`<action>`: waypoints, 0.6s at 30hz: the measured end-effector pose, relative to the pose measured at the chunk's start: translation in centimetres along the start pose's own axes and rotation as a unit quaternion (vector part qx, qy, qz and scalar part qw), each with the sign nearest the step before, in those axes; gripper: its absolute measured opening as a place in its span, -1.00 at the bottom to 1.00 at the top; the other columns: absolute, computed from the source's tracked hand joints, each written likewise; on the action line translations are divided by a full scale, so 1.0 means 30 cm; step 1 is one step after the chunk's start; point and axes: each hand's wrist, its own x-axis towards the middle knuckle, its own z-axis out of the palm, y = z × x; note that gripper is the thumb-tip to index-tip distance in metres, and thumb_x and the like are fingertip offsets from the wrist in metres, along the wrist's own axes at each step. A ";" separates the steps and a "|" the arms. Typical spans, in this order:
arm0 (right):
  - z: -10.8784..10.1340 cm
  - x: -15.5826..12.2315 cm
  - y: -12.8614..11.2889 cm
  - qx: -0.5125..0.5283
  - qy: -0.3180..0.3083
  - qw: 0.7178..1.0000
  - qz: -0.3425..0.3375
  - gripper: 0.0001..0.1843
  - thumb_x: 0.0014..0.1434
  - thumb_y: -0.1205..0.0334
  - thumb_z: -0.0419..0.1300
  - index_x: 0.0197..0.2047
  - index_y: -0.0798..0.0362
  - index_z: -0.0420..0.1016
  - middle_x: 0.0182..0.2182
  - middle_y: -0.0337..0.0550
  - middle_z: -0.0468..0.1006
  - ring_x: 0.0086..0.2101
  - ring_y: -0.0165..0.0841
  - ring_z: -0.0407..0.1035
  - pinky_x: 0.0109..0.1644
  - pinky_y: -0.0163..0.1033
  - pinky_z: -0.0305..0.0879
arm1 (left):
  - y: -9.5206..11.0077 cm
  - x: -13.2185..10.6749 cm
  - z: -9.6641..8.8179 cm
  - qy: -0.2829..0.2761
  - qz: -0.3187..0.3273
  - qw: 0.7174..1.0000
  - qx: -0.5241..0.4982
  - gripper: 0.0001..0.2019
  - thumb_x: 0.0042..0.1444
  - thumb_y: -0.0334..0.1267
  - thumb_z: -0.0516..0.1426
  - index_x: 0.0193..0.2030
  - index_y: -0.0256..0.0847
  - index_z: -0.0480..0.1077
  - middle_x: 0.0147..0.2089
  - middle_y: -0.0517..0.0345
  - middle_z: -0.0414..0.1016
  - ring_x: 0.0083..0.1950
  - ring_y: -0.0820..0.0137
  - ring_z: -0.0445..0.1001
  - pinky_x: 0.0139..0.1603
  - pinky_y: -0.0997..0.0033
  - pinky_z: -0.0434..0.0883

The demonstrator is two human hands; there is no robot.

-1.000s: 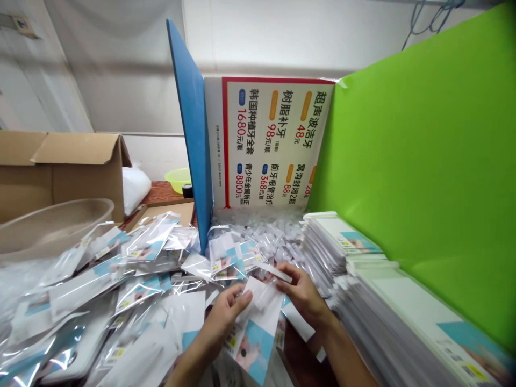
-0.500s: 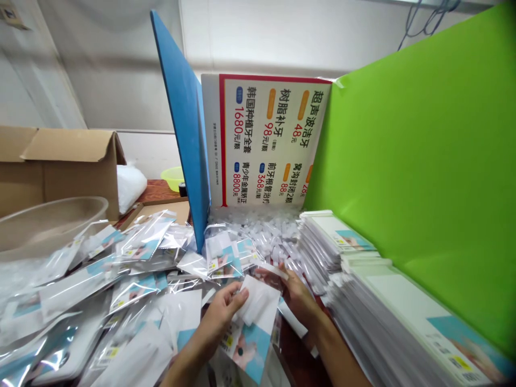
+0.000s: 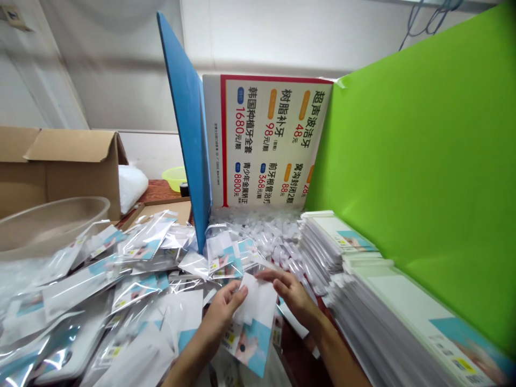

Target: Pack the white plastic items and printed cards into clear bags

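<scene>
My left hand (image 3: 220,312) pinches the upper left edge of a white and blue printed card (image 3: 253,336), thumb on top. My right hand (image 3: 293,293) grips the card's upper right side, fingers curled over a small white pad (image 3: 258,298) lying on the card's top half. The card is held low in front of me, above a spread of cellophane packets (image 3: 133,285) holding the same cards.
Stacks of unpacked cards (image 3: 387,301) stand at right against a green board (image 3: 423,161). Small white pieces (image 3: 270,231) are heaped below a price poster (image 3: 266,140). A blue divider (image 3: 187,123), a tan basin (image 3: 52,217) and a cardboard box (image 3: 60,166) stand at left.
The right hand has slid in over the card's top and let the loose strip drop from view. The left hand kept its pinch; the view shifted slightly.
</scene>
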 end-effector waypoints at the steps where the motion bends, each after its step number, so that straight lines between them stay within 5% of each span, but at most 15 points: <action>1: -0.011 0.003 0.007 0.004 0.004 1.000 0.001 -0.41 0.12 -0.34 0.23 -0.09 -0.03 0.70 -0.22 -0.09 0.62 -0.43 -0.36 0.31 -0.39 -0.26 0.22 | 0.005 -0.003 0.003 0.007 -0.003 1.000 -0.001 -0.48 0.09 0.14 0.29 -0.03 -0.29 0.50 -0.28 0.08 0.66 -0.39 0.37 0.55 -0.34 0.47 0.34; 7: -0.020 0.010 0.013 -0.011 -0.026 0.999 -0.016 -0.58 0.19 -0.18 0.27 -0.14 -0.02 0.71 -0.21 -0.10 0.59 -0.30 -0.32 0.34 -0.36 -0.30 0.15 | 0.016 -0.010 0.009 0.007 -0.006 1.000 -0.016 -0.48 0.07 0.14 0.31 -0.04 -0.29 0.51 -0.28 0.07 0.66 -0.36 0.35 0.56 -0.30 0.45 0.37; 13: -0.012 0.010 0.007 0.011 -0.040 0.999 -0.009 -0.53 0.23 -0.21 0.21 -0.20 0.01 0.71 -0.35 -0.19 0.48 -0.44 -0.41 0.21 -0.39 -0.29 0.07 | 0.003 0.000 0.002 -0.006 0.003 1.000 -0.014 -0.52 0.12 0.09 0.29 -0.03 -0.30 0.50 -0.32 0.08 0.65 -0.37 0.36 0.56 -0.31 0.47 0.37; 18: -0.020 0.007 -0.005 -0.012 -0.091 0.996 -0.018 -0.57 0.29 -0.14 0.18 -0.16 -0.02 0.73 -0.28 -0.15 0.47 -0.31 -0.33 0.32 -0.29 -0.25 0.16 | -0.015 0.006 -0.008 -0.018 0.009 1.000 -0.014 -0.52 0.13 0.09 0.28 -0.01 -0.29 0.49 -0.31 0.08 0.65 -0.35 0.33 0.57 -0.29 0.45 0.38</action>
